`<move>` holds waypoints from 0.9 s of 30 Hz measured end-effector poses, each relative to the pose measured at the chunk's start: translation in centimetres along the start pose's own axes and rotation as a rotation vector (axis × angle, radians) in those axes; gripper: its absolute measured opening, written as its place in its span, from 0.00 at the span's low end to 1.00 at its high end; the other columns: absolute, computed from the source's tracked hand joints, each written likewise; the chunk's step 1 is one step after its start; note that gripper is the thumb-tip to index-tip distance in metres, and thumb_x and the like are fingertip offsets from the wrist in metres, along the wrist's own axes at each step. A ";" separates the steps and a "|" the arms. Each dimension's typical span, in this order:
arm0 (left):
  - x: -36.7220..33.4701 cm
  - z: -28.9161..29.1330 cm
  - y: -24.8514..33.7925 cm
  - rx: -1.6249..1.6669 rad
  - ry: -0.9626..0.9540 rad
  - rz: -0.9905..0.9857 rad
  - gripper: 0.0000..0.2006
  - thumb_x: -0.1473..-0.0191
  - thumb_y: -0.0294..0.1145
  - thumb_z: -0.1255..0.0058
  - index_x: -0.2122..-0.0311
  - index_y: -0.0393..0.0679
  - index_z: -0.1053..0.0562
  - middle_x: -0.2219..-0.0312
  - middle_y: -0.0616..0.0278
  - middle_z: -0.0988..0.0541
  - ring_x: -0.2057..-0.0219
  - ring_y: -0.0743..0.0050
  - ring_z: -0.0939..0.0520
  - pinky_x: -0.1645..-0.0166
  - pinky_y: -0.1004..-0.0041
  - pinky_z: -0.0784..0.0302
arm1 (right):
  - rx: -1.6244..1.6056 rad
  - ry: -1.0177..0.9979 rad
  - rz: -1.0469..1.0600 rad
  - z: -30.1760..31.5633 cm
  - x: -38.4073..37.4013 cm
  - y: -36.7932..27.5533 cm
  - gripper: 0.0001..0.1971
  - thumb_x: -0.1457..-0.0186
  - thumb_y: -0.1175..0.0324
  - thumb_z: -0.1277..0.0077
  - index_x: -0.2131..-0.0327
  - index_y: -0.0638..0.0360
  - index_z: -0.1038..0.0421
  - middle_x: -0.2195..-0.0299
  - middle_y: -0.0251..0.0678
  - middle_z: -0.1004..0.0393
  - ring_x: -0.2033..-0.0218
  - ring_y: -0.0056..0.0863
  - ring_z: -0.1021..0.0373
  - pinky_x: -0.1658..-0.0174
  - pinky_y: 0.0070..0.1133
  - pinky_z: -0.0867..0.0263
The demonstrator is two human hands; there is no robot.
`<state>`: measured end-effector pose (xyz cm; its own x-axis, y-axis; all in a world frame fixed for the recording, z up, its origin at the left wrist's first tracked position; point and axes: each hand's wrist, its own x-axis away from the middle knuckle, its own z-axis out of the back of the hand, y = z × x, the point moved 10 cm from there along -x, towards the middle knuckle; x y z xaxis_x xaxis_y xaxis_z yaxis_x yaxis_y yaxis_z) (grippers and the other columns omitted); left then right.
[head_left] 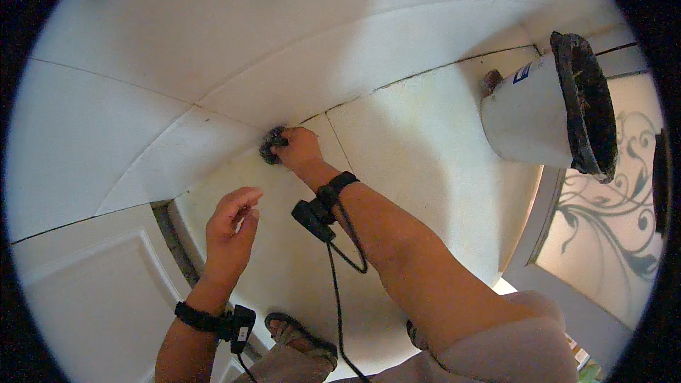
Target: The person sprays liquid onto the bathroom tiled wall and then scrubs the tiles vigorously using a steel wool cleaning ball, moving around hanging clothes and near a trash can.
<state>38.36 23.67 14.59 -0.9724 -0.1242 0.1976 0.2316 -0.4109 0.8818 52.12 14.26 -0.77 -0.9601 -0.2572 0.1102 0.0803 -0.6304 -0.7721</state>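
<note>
My right hand (pixel 298 147) grips a dark, rough scouring pad (pixel 270 145) and presses it on the pale floor tile (pixel 397 135) where the floor meets the white wall tile (pixel 213 42). My left hand (pixel 230 230) hovers lower left of it with fingers loosely curled and nothing in it. Both wrists wear black straps with small black devices and cables.
A white bucket (pixel 525 124) with a dirty black rim stands on the floor at the right. A white panelled door (pixel 92 291) is at the lower left, and a frosted glass panel (pixel 610 227) with a swirl pattern at the right. My sandalled foot (pixel 301 337) is below.
</note>
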 end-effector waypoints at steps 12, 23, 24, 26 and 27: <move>1.6 1.3 -2.9 -0.034 -0.022 0.137 0.11 0.48 0.18 0.54 0.59 0.39 0.28 0.59 0.61 0.26 0.57 0.74 0.27 0.51 0.76 0.32 | 0.145 0.804 -0.471 28.9 -1.1 18.5 0.15 0.56 0.59 0.44 0.70 0.63 0.24 0.71 0.46 0.24 0.67 0.44 0.27 0.63 0.32 0.34; 1.5 -1.0 -3.0 -0.014 -0.035 0.098 0.10 0.48 0.18 0.54 0.61 0.41 0.26 0.63 0.63 0.25 0.63 0.78 0.25 0.58 0.80 0.30 | 0.170 -0.008 0.161 6.2 0.1 7.7 0.11 0.51 0.72 0.57 0.63 0.61 0.30 0.64 0.48 0.30 0.59 0.46 0.34 0.54 0.36 0.37; 1.0 -1.7 -2.4 -0.040 -0.075 0.078 0.10 0.48 0.18 0.54 0.61 0.40 0.26 0.63 0.63 0.25 0.63 0.78 0.25 0.58 0.80 0.30 | 0.249 -0.272 0.218 2.9 0.9 3.9 0.09 0.53 0.72 0.56 0.66 0.60 0.28 0.61 0.47 0.30 0.59 0.46 0.33 0.54 0.34 0.36; 0.1 -2.5 0.0 -0.006 -0.089 0.024 0.09 0.48 0.18 0.54 0.62 0.41 0.26 0.63 0.63 0.25 0.62 0.78 0.25 0.58 0.80 0.30 | 0.223 -0.275 0.214 2.5 1.4 1.1 0.08 0.56 0.71 0.53 0.70 0.61 0.27 0.63 0.46 0.29 0.61 0.47 0.32 0.56 0.34 0.34; 0.1 -2.1 0.9 0.033 -0.086 -0.020 0.09 0.47 0.18 0.54 0.62 0.41 0.25 0.63 0.63 0.25 0.62 0.78 0.25 0.58 0.80 0.30 | 0.157 -0.202 0.112 4.2 1.0 0.9 0.08 0.57 0.71 0.52 0.71 0.62 0.27 0.66 0.45 0.27 0.63 0.47 0.31 0.58 0.33 0.34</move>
<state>38.55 21.37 14.48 -0.9760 -0.0377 0.2143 0.2123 -0.3828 0.8991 52.39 10.42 1.28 -0.8711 -0.4626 0.1649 0.2383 -0.6918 -0.6817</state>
